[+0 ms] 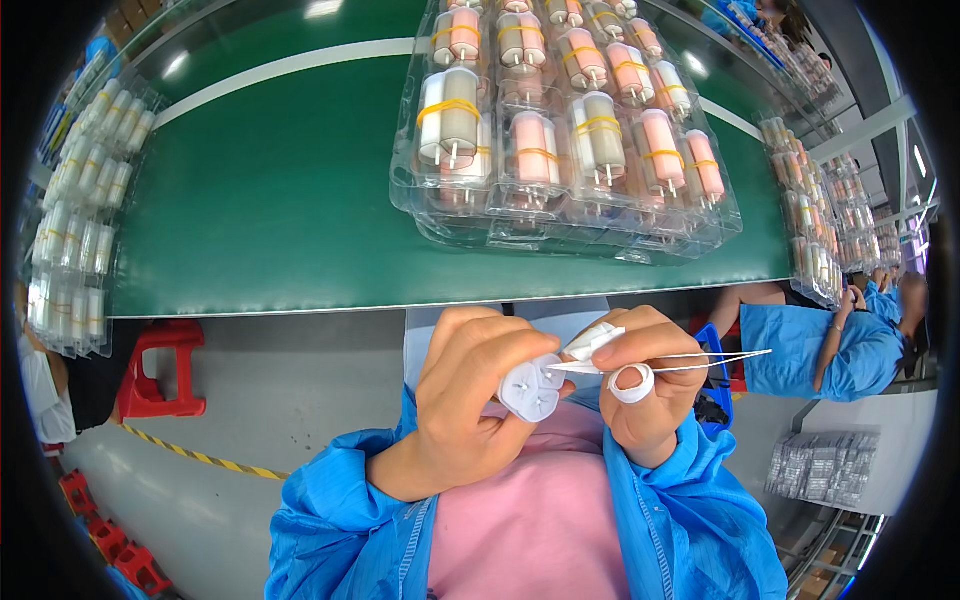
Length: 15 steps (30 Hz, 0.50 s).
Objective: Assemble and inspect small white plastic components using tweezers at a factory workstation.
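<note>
One three-lobed piece (530, 392) mid-frame is gripped by the left hand (462, 400), the right hand (657, 398) pinching a slender tool (578, 368), seemingly probing; steady aim needed next

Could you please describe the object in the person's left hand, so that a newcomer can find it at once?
Find the wide green table, then, just below its near edge, the person's left hand. It holds a pale cluster of rounded ends with small nubs. Unlike the yellow-banded bundles in the clear plastic tray, it is hand-held and seen end-on.
</note>
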Each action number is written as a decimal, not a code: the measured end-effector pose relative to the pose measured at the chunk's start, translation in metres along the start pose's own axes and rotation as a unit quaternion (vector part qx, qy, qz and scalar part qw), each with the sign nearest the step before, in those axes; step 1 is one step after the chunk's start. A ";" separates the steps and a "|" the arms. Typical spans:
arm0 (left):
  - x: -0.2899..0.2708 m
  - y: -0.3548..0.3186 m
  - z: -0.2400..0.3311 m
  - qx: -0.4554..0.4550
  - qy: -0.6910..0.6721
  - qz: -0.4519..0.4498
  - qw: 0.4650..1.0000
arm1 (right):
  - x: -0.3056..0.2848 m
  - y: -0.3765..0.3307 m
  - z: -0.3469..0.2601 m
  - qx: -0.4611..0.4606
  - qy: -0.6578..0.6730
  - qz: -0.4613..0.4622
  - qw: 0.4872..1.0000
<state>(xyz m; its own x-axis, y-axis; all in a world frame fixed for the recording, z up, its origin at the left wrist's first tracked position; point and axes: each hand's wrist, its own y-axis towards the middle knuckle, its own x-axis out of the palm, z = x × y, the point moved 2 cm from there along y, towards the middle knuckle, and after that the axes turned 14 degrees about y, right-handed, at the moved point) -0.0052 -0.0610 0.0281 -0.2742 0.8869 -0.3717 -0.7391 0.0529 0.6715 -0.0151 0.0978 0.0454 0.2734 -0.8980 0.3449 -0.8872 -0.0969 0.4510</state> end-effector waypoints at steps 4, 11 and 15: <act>0.000 0.000 0.000 0.004 0.003 -0.001 1.000 | -0.002 -0.001 0.001 -0.005 -0.009 -0.003 1.000; 0.002 -0.002 0.002 -0.018 -0.010 0.011 1.000 | -0.002 -0.002 0.001 -0.010 -0.008 -0.002 1.000; 0.001 -0.002 0.001 -0.005 -0.010 -0.026 1.000 | -0.002 -0.003 0.000 -0.013 -0.007 0.003 1.000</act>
<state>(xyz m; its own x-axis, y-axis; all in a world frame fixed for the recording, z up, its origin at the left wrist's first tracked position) -0.0035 -0.0600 0.0275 -0.2230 0.8925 -0.3921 -0.7587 0.0937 0.6447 -0.0128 0.1001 0.0435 0.2620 -0.9045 0.3367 -0.8794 -0.0800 0.4694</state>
